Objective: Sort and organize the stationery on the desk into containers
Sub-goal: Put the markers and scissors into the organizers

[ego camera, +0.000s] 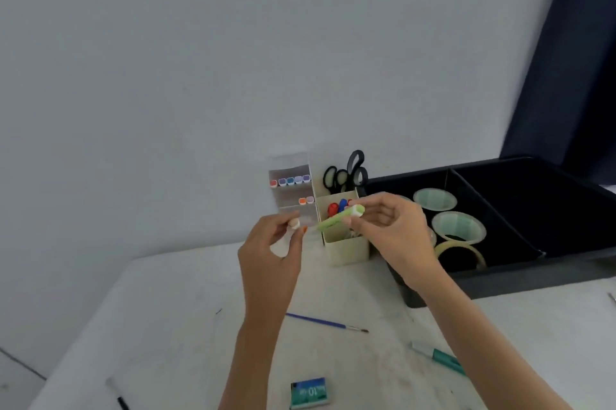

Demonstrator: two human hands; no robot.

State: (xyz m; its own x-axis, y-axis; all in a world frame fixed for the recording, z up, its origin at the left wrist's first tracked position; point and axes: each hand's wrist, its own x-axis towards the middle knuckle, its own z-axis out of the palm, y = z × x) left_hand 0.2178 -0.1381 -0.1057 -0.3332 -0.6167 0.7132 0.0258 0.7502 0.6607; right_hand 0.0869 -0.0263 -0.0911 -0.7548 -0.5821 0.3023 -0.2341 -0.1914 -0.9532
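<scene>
The right grip pinched a green marker just above the cream box, while the left grip, left of that box, curled round a white marker.

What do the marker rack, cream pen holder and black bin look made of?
Marker rack: clear glossy plastic, probably acrylic; the wall shows through it. Cream pen holder: opaque, matte; plastic or card, cannot tell. Black bin: matte moulded plastic, judging by its rounded rim and thin divider.

Two hands, two held markers — two scissors, one paintbrush
</scene>
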